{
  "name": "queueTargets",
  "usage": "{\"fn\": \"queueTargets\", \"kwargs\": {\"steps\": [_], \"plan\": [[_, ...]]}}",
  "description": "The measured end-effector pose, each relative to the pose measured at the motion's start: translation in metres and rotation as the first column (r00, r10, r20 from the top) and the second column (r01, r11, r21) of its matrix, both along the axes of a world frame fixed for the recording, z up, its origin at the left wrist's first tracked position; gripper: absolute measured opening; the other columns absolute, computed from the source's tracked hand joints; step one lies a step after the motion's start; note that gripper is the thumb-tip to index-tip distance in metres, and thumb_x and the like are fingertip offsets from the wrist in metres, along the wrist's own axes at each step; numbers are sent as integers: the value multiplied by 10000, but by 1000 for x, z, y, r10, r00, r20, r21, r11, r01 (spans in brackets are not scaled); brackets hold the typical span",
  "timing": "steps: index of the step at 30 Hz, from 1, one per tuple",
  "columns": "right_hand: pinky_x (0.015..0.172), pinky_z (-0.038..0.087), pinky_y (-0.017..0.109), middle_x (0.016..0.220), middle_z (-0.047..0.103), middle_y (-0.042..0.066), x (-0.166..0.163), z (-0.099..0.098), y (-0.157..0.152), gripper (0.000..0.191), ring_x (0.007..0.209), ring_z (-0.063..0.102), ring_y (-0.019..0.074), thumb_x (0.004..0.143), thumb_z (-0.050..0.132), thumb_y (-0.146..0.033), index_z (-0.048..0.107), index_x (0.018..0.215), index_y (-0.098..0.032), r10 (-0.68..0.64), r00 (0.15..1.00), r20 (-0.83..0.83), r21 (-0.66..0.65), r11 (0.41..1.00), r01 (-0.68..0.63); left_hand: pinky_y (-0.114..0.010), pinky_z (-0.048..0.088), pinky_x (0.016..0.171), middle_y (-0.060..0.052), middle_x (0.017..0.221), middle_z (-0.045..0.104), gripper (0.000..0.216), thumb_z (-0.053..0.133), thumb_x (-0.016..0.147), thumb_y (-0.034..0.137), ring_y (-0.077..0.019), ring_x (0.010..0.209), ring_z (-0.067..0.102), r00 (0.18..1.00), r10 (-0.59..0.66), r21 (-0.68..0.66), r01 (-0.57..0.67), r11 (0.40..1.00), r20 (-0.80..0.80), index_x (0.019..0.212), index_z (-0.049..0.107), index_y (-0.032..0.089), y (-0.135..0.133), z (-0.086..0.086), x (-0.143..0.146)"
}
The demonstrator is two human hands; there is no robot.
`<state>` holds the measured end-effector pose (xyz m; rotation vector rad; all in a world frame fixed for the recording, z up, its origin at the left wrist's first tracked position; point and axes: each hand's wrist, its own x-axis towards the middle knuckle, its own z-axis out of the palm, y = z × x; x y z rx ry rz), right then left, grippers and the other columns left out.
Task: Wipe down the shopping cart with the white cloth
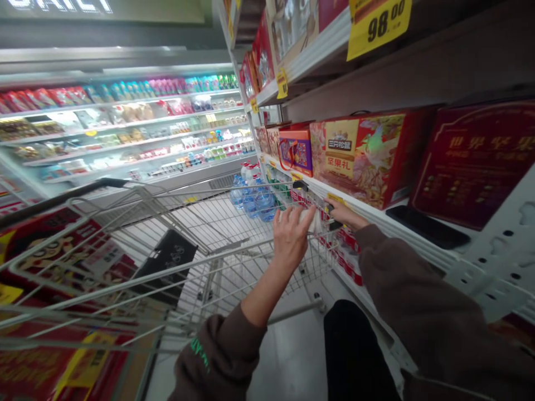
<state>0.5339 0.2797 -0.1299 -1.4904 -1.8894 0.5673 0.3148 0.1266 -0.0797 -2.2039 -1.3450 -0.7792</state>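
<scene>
A wire shopping cart (pixel 234 253) with black corner pieces stretches across the view from the left to the middle. At its right end, my left hand (pixel 291 234) lies with bent fingers over a pale, whitish thing (pixel 312 220), whose kind I cannot make out. Just right of that, my right hand (pixel 345 214) closes around a black part at the cart's corner, beside the shelf edge. Its fingertips are partly hidden. Inside the cart, toward the left, rests a black flat box (pixel 169 262) with pale drawings.
On the right, a shelf holds a red nut gift box (pixel 355 159), a dark red box (pixel 472 161) and a black phone-like slab (pixel 428 225). Bottled water packs (pixel 254 197) stand on the floor ahead. A lit refrigerated display (pixel 125 133) lines the back. Red boxes (pixel 58 356) are stacked lower left.
</scene>
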Motion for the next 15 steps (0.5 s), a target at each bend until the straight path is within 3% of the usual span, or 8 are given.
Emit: {"fn": "queueTargets", "kwargs": {"steps": [6, 9, 11, 13, 15], "plan": [[1217, 436, 557, 1548, 561, 114, -5, -24, -25, 765, 1460, 505, 320, 748, 536, -140, 527, 1509, -230, 33, 999, -11, 36, 999, -32, -535, 450, 1120, -103, 1267, 681, 615, 602, 873, 125, -291, 1167, 601, 991, -107, 53, 112, 992, -81, 1468, 548, 269, -8, -14, -9], [1248, 382, 586, 1590, 513, 89, 0, -26, -26, 629, 1499, 449, 326, 766, 583, -175, 651, 1385, -261, 192, 981, -6, 77, 979, -191, -507, 458, 1110, -75, 1200, 705, 523, 532, 923, 89, -247, 1147, 618, 964, -201, 125, 224, 967, -172, 1383, 608, 325, -20, -15, -25], [1277, 302, 623, 1588, 519, 66, 2, -19, -19, 472, 1528, 400, 333, 808, 604, -250, 736, 1261, -271, 348, 937, 6, 88, 934, -347, -487, 474, 1083, -71, 1200, 705, 509, 525, 929, 77, -234, 1142, 618, 946, -249, 149, 282, 948, -209, 1361, 618, 331, -26, -15, -34], [1309, 228, 599, 1472, 632, 60, 1, -11, -11, 350, 1539, 380, 308, 886, 573, -381, 793, 1131, -262, 481, 877, -8, 115, 871, -477, -475, 482, 1061, -73, 1209, 702, 497, 538, 930, 83, -233, 1136, 612, 933, -282, 158, 320, 934, -225, 1356, 620, 325, -28, -14, -41], [1313, 241, 531, 1277, 737, 79, -2, -5, -4, 451, 1513, 415, 279, 964, 459, -507, 818, 991, -235, 532, 846, -46, 177, 837, -517, -476, 476, 1058, -70, 1210, 699, 492, 548, 928, 91, -235, 1139, 605, 924, -305, 144, 342, 929, -228, 1349, 624, 334, -27, -13, -46]]}}
